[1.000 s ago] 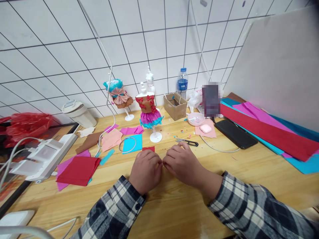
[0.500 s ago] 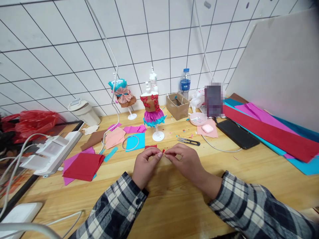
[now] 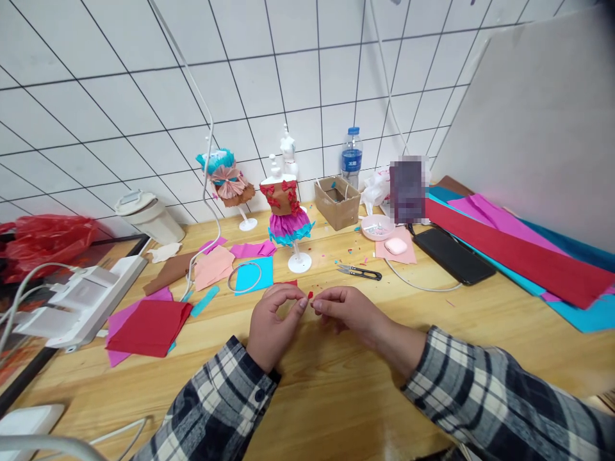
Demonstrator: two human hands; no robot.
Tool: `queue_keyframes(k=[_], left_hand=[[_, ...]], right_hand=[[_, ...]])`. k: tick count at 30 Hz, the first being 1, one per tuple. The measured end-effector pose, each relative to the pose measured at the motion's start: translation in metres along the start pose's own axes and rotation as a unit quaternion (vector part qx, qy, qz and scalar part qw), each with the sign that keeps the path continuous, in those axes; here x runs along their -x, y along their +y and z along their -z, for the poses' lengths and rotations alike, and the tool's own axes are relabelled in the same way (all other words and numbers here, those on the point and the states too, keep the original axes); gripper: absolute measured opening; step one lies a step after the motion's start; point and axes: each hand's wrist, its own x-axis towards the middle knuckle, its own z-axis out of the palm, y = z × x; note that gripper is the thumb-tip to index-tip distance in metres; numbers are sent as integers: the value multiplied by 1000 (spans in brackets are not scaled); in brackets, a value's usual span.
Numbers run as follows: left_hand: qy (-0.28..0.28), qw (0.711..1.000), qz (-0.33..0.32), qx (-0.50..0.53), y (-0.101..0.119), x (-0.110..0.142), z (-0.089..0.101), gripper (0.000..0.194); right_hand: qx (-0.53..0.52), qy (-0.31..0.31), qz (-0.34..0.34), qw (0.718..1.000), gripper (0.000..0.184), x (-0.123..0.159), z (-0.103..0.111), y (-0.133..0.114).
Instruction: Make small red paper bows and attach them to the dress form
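A tiny piece of red paper (image 3: 311, 295) shows between the fingertips of my two hands, low over the wooden table. My left hand (image 3: 275, 323) pinches it from the left with thumb and forefinger. From the right, my right hand (image 3: 350, 312) closes its thumb and forefinger on its other side. Just beyond the hands stands a small dress form (image 3: 283, 214) in a brown bodice with red bows and a purple skirt edged in blue. Thread snips (image 3: 360, 272) lie beyond my right hand. Part of a red paper strip (image 3: 291, 283) shows behind my left fingers.
Red paper squares (image 3: 148, 328), a blue square (image 3: 254, 274) and a pink one (image 3: 214, 266) lie to the left, near a power strip (image 3: 91, 307). At the back are a cardboard box (image 3: 339, 208) and a bottle (image 3: 352, 157). A black phone (image 3: 454, 255) and long paper sheets (image 3: 523, 250) lie right.
The view has shifted slightly, so everything sits a little further left. My right fingertips have turned a little, and the red piece shows at a different angle between both hands.
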Motion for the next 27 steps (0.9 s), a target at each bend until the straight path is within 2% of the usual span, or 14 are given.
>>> queue_keyframes(k=[6,9,12,14,17,24,27], left_hand=[[-76,990,-111,-40,3,-3,6,8],[-144,972,-172,-75,4,-4,12,8],[-227,948,-208,-86,4,-5,16,12],[-258,939,-207,-91,3,-4,16,12],[-280,934,-195,-108,2,-4,14,13],[-300,931,-145,-146,0,-5,12,17],[-282,942,-106,-150,0,-3,9,16]], right_hand=[[-1,-57,1,998,27,-3,6,-4],[81,-111,23,990,19,-6,14,-4],[203,-162,78,962,7,-8,19,-3],[311,-147,161,925,7,-8,19,-1],[445,-106,272,847,12,-8,18,2],[566,-102,361,734,8,-2,17,3],[648,-76,374,659,10,6,13,0]])
